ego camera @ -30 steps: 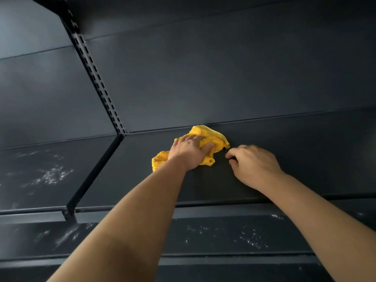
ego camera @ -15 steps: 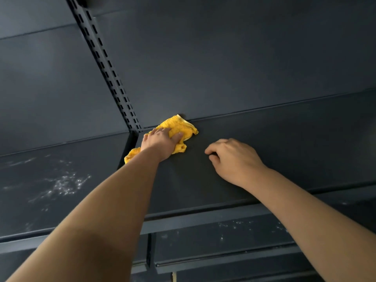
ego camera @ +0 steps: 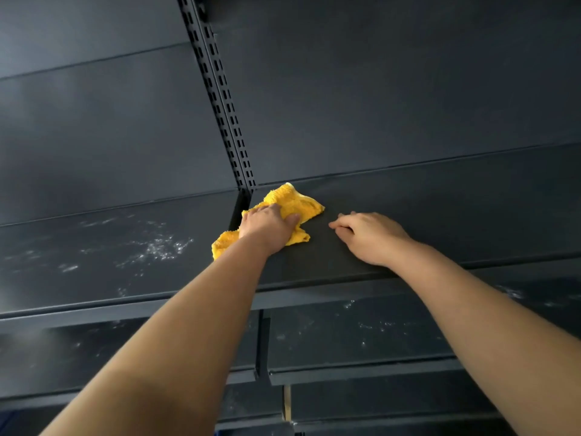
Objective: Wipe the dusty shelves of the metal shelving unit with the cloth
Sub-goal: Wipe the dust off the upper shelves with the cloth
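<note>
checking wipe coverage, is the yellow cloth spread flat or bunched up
Bunched up: the yellow cloth lies in crumpled folds, gripped by the left hand on the shelf, one end trailing out by the wrist.

On the dark metal shelf [ego camera: 440, 221] lies a crumpled yellow cloth [ego camera: 297, 201], near its back.
</note>
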`<state>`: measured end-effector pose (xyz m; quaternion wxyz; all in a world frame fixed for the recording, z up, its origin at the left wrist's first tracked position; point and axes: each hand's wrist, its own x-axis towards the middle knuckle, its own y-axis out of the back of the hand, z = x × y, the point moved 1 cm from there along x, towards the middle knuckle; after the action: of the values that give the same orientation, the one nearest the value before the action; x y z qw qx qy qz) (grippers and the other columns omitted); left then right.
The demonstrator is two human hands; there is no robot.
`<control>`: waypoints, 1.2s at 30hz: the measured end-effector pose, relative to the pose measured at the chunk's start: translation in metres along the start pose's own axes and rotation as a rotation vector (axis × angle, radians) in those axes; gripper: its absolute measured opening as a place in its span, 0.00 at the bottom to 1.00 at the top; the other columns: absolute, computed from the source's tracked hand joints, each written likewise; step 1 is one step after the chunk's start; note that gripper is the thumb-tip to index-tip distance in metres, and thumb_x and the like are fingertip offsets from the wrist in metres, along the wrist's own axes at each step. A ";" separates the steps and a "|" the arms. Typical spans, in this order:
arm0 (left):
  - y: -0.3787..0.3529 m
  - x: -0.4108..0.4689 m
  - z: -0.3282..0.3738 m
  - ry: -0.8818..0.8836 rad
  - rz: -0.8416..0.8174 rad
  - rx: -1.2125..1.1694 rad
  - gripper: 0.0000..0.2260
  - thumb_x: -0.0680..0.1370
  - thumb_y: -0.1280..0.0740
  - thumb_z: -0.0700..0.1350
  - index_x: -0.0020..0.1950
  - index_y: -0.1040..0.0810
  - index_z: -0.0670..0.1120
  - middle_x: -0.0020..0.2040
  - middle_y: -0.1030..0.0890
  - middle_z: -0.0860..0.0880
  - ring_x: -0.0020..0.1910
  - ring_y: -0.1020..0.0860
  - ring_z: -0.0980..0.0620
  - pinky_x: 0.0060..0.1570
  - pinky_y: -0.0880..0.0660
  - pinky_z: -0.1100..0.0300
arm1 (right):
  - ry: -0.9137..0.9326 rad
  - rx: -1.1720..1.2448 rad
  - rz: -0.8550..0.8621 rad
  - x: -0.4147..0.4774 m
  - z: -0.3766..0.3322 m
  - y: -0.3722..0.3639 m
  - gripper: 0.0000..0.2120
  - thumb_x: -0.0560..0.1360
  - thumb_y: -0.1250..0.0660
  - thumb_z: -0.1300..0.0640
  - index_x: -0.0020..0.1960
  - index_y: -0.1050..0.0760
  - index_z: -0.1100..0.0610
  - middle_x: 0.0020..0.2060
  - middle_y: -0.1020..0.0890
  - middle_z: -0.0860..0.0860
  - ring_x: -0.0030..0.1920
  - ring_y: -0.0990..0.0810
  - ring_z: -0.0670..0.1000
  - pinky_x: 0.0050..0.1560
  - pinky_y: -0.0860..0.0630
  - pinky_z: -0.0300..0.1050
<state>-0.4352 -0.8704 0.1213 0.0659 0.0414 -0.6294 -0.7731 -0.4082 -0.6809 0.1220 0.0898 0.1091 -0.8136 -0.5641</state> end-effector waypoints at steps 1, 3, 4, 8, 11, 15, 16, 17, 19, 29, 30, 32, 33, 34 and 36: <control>0.000 -0.012 0.001 -0.011 0.007 0.004 0.27 0.80 0.47 0.63 0.70 0.31 0.45 0.70 0.29 0.44 0.70 0.33 0.43 0.69 0.37 0.48 | 0.002 0.035 -0.008 -0.005 0.002 0.003 0.17 0.82 0.47 0.50 0.66 0.27 0.44 0.67 0.25 0.45 0.67 0.28 0.52 0.61 0.27 0.51; -0.002 -0.036 0.005 -0.038 0.019 0.011 0.28 0.80 0.47 0.63 0.71 0.32 0.45 0.71 0.30 0.44 0.71 0.35 0.43 0.70 0.38 0.48 | -0.024 0.069 0.049 -0.019 0.005 0.008 0.16 0.82 0.47 0.52 0.63 0.24 0.45 0.64 0.23 0.45 0.63 0.25 0.52 0.55 0.25 0.49; -0.002 -0.047 0.006 -0.049 0.019 0.012 0.28 0.80 0.47 0.63 0.72 0.33 0.45 0.72 0.31 0.44 0.72 0.35 0.43 0.71 0.39 0.48 | -0.034 0.062 0.091 -0.026 0.006 0.009 0.17 0.81 0.47 0.53 0.61 0.23 0.44 0.62 0.21 0.45 0.60 0.24 0.52 0.51 0.24 0.48; -0.002 -0.081 0.015 -0.068 0.030 0.008 0.29 0.80 0.47 0.63 0.72 0.33 0.44 0.71 0.30 0.44 0.72 0.35 0.43 0.72 0.40 0.47 | -0.036 -0.020 0.140 -0.055 0.001 0.006 0.17 0.81 0.47 0.54 0.62 0.24 0.43 0.58 0.20 0.46 0.56 0.22 0.53 0.41 0.29 0.44; -0.002 -0.101 0.021 -0.082 0.052 0.000 0.27 0.80 0.46 0.62 0.69 0.30 0.44 0.67 0.26 0.44 0.67 0.30 0.44 0.67 0.34 0.48 | -0.047 -0.036 0.118 -0.071 -0.001 0.007 0.16 0.81 0.46 0.54 0.63 0.25 0.44 0.58 0.20 0.48 0.55 0.22 0.54 0.40 0.30 0.44; -0.001 -0.120 0.023 -0.119 0.099 0.026 0.23 0.80 0.44 0.61 0.66 0.29 0.45 0.60 0.22 0.45 0.62 0.28 0.44 0.54 0.29 0.51 | -0.052 -0.063 0.113 -0.087 -0.002 0.006 0.15 0.80 0.45 0.55 0.60 0.24 0.46 0.53 0.20 0.49 0.51 0.22 0.54 0.38 0.31 0.44; 0.001 -0.124 0.021 -0.137 0.112 0.052 0.22 0.80 0.43 0.60 0.64 0.28 0.46 0.58 0.21 0.45 0.60 0.27 0.45 0.52 0.29 0.51 | -0.053 -0.078 0.109 -0.089 -0.004 0.006 0.14 0.80 0.45 0.55 0.59 0.24 0.46 0.52 0.20 0.49 0.50 0.22 0.54 0.37 0.30 0.44; 0.003 -0.127 0.019 -0.152 0.112 0.076 0.21 0.80 0.42 0.60 0.63 0.28 0.46 0.56 0.21 0.45 0.59 0.27 0.45 0.51 0.29 0.52 | -0.055 -0.095 0.105 -0.090 -0.007 0.006 0.13 0.80 0.45 0.55 0.58 0.24 0.47 0.51 0.20 0.49 0.49 0.22 0.54 0.37 0.30 0.44; 0.011 -0.130 0.011 -0.161 0.055 0.090 0.19 0.80 0.41 0.58 0.61 0.27 0.46 0.53 0.21 0.45 0.57 0.27 0.45 0.49 0.28 0.52 | -0.064 -0.113 0.093 -0.088 -0.014 0.007 0.13 0.79 0.43 0.56 0.57 0.23 0.47 0.50 0.20 0.50 0.48 0.21 0.54 0.37 0.28 0.44; 0.074 -0.128 -0.079 -0.023 0.294 0.320 0.18 0.78 0.38 0.52 0.67 0.29 0.50 0.64 0.25 0.49 0.64 0.32 0.44 0.56 0.33 0.51 | 0.082 -0.039 0.097 -0.063 -0.100 0.001 0.16 0.81 0.44 0.56 0.66 0.27 0.46 0.62 0.22 0.49 0.59 0.23 0.54 0.50 0.24 0.47; 0.075 -0.125 -0.094 -0.022 0.245 0.253 0.20 0.79 0.40 0.56 0.70 0.31 0.51 0.68 0.27 0.50 0.68 0.35 0.44 0.60 0.35 0.49 | 0.089 -0.034 0.100 -0.059 -0.110 -0.002 0.16 0.80 0.44 0.56 0.65 0.27 0.46 0.62 0.22 0.49 0.59 0.23 0.54 0.51 0.23 0.48; 0.064 -0.120 -0.117 -0.020 -0.001 0.102 0.26 0.80 0.46 0.63 0.74 0.36 0.53 0.74 0.34 0.49 0.73 0.40 0.44 0.70 0.42 0.43 | 0.095 -0.036 0.102 -0.053 -0.128 -0.009 0.15 0.80 0.44 0.57 0.63 0.25 0.46 0.60 0.21 0.49 0.57 0.22 0.55 0.50 0.23 0.49; 0.054 -0.119 -0.125 -0.019 -0.105 0.058 0.27 0.80 0.48 0.64 0.76 0.40 0.54 0.76 0.38 0.49 0.76 0.43 0.45 0.73 0.48 0.40 | 0.092 -0.041 0.098 -0.050 -0.135 -0.012 0.15 0.80 0.43 0.57 0.61 0.24 0.46 0.59 0.21 0.49 0.56 0.22 0.54 0.49 0.23 0.48; 0.044 -0.117 -0.133 -0.027 -0.149 0.021 0.28 0.80 0.50 0.65 0.78 0.44 0.56 0.78 0.42 0.50 0.78 0.48 0.47 0.73 0.54 0.39 | 0.089 -0.048 0.098 -0.046 -0.141 -0.016 0.15 0.79 0.43 0.58 0.60 0.23 0.46 0.57 0.20 0.49 0.55 0.21 0.54 0.46 0.24 0.47; 0.031 -0.108 -0.143 -0.050 -0.123 -0.024 0.28 0.80 0.51 0.66 0.78 0.47 0.58 0.79 0.46 0.54 0.78 0.53 0.51 0.73 0.61 0.39 | 0.080 -0.068 0.102 -0.037 -0.149 -0.025 0.13 0.78 0.42 0.59 0.56 0.23 0.47 0.52 0.19 0.49 0.50 0.20 0.54 0.42 0.24 0.45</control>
<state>-0.3055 -0.9982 0.1204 0.0033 0.0599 -0.6179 -0.7840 -0.3302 -0.8129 0.1499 0.1545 0.0867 -0.7941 -0.5814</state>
